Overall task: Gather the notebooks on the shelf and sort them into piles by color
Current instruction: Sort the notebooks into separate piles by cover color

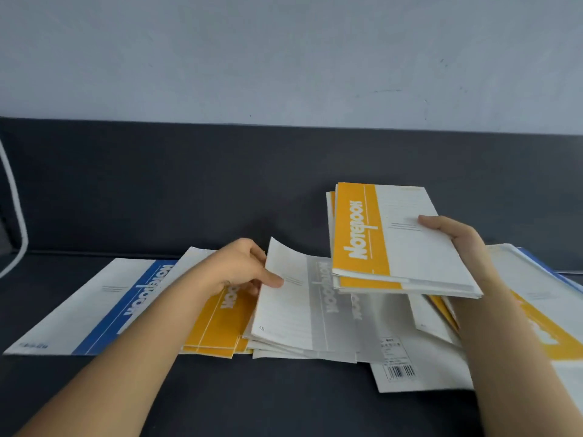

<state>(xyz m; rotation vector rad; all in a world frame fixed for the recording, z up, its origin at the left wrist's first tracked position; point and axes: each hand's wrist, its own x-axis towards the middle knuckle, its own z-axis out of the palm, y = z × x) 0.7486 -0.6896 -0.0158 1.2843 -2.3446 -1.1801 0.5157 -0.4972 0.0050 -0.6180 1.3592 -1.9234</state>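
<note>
- On the dark grey shelf, below a pale wall: white paper notebooks with coloured bands, spread left to right.
- Far left, flat on shelf: white notebook with blue band, clear of both hands.
- Just right of it, partly under the left forearm: low pile of yellow-band notebooks, touching the blue one's right side.
- Centre: fanned pile of grey-band notebooks, top one curled up along its left edge.
- Left hand: pinching that raised left edge, index finger on the cover, other fingers tucked beneath.
- Right hand: gripping a stack of yellow-band notebooks, thumb on top, fingers hidden underneath; stack lifted off the shelf, above the right part of the grey pile.
- Below the lifted stack, flat on shelf: white back cover with barcode.
- Right edge, partly hidden by the right forearm: large tilted yellow-band notebook, with a blue notebook edge showing behind it; count there unclear.
- Far left edge: white cable running down.
</note>
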